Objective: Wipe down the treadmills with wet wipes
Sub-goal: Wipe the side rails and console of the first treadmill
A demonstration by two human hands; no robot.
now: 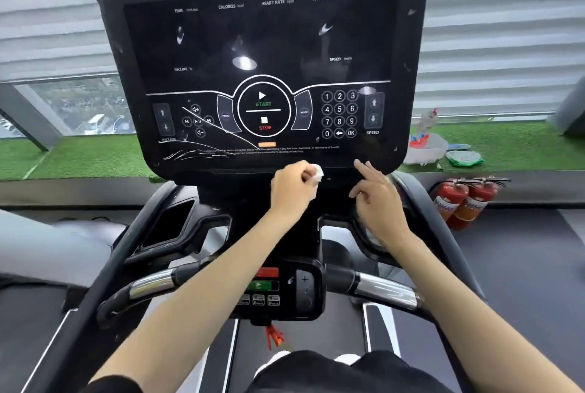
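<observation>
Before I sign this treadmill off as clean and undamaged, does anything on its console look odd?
White scratch-like lines cross the lower left of the console, over the media buttons toward the bottom edge; marks or cracks, I cannot tell. White flecks dot it too.

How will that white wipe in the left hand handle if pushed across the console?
Probably soft and floppy: the wipe sits crumpled inside the left hand. Likely light, since the curled hand hides most of it. It may drag slightly on the glossy console.
</observation>
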